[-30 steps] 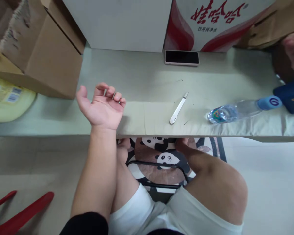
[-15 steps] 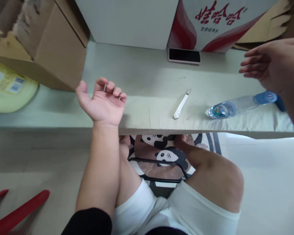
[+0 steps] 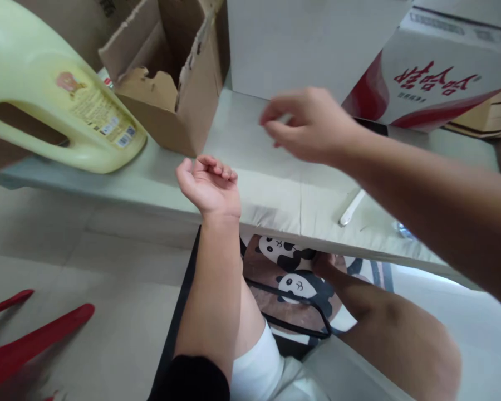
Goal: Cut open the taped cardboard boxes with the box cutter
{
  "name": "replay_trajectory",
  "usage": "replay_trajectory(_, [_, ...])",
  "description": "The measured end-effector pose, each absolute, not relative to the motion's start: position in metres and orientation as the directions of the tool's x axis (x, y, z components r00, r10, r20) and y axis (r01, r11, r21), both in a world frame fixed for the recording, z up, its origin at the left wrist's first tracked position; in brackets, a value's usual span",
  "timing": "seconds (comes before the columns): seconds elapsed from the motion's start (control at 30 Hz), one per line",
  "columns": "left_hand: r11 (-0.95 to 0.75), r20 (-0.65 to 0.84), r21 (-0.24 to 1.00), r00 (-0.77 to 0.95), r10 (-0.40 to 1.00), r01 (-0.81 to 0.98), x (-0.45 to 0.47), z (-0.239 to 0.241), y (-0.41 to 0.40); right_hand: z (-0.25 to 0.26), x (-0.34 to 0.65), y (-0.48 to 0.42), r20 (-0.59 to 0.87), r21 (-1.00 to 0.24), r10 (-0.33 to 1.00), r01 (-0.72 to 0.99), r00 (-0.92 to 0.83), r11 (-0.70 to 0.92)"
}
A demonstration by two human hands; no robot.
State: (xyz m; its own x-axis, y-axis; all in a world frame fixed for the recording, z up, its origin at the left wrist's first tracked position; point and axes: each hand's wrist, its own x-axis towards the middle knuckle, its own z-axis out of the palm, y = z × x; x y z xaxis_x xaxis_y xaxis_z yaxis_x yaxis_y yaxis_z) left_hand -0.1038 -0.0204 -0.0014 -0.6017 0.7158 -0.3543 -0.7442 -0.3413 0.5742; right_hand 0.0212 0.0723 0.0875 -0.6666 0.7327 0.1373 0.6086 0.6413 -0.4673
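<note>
My left hand (image 3: 214, 189) is palm up above the table's front edge, its fingers loosely bent and apart, with nothing in it. Over the middle of the table, my right hand (image 3: 307, 125) has its fingers curled and thumb brought toward them; whatever they may hold is too small or hidden to make out. Below my right forearm lies a white-handled craft knife (image 3: 351, 209), its blade end covered by the arm. A clear plastic bottle (image 3: 404, 230) is mostly hidden behind that forearm. The dark phone (image 3: 373, 127) shows only partly beyond my right wrist.
A torn open cardboard box (image 3: 196, 120) and a pale yellow jug (image 3: 108, 106) stand at the left. Along the back are a plain white box (image 3: 300, 50) and a red-and-white printed box (image 3: 434, 72). Red bars (image 3: 42, 345) are on the floor at lower left.
My right hand has swung from the far right to the middle, its fingers curling in. The view has turned left, showing more of the jug and cardboard box. My left hand stays palm up.
</note>
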Motion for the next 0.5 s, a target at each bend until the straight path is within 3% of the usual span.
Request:
replay_trajectory(0.07, [-0.358,-0.387,0.561,-0.618,0.684,-0.747,-0.108,-0.002,-0.022,0.081,-0.032,0.067,0.23,-0.446,0.581,0.446,-0.781,0.776])
replay_trajectory(0.17, [-0.39,-0.388,0.538,-0.63,0.672,-0.747,-0.113,-0.003,-0.023,0.077,-0.096,0.06,0.279,-0.441,0.472,0.325,-0.836,0.837])
replay_trajectory(0.37, [-0.444,-0.381,0.531,-0.671,0.636,-0.722,-0.117,-0.004,-0.025,0.063,-0.115,0.068,0.143,-0.498,0.65,0.513,-0.747,0.699])
replay_trajectory(0.5, [-0.526,-0.363,0.651,-0.833,0.418,-0.548,-0.121,-0.004,-0.03,0.047,-0.082,0.088,0.197,-0.573,0.71,0.508,-0.676,0.644])
